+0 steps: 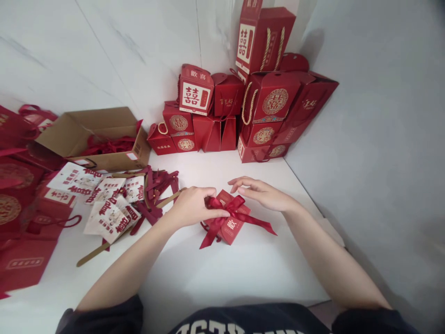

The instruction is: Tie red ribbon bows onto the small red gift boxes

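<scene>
A small red gift box [230,237] stands on the white table in front of me, its printed top facing up. Across that top lies a shiny red ribbon bow [238,204], its two tails spreading to the left and right. My left hand [194,206] pinches the bow's left loop between thumb and fingers. Beside the box's far right edge, my right hand [259,192] hovers with fingers stretched out and loosely bent, and nothing shows in it. The underside of the box is hidden.
Stacked red gift boxes [274,102] stand against the back wall. To the left are printed white packets [113,220], a pile of dark red ribbons [156,185] and an open cardboard box [104,160] with red ribbon inside. More red boxes [28,250] crowd the far left.
</scene>
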`<state>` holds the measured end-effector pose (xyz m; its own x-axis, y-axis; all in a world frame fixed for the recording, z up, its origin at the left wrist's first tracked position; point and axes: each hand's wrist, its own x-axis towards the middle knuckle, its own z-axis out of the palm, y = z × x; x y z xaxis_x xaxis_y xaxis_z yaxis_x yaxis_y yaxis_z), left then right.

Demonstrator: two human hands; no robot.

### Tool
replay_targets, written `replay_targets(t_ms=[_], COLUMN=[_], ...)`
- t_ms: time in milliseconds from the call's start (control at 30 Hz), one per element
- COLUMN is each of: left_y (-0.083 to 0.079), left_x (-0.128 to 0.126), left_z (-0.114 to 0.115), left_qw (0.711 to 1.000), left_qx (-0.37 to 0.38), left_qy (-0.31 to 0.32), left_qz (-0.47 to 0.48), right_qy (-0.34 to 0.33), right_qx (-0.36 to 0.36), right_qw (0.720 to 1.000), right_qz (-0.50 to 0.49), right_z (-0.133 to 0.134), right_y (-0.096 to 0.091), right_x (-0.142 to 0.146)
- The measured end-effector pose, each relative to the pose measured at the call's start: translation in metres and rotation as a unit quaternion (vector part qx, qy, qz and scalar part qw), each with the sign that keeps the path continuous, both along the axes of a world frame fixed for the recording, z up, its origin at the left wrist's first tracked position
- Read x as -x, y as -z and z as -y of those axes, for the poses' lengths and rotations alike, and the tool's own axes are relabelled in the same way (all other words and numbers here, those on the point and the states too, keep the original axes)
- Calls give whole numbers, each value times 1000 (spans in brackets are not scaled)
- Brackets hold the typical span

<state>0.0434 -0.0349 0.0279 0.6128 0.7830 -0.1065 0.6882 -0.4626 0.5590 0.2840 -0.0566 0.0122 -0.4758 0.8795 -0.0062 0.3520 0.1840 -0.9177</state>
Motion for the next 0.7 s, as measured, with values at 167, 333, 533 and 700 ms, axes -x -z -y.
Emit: replay_targets(t_ms=[167,333,533,700], left_y=[-7,-1,-1,-22], left_x=[2,8,11,17], left_z=[0,-4,-6,-9], left_qw=[1000,997,997,998], left_qx=[-8,-30,-33,-10], left_qy=[18,41,53,54], left_qz=[-23,-53,-53,-1], right_qy=[-79,-84,-77,-71], right_qx=[25,22,41,73], right_qw=[996,995,993,985], right_qz=[-28,-55,-83,-137], right_z=[-5,-6,-5,3], right_y=[8,11,13,6], right_x=[8,6,8,7])
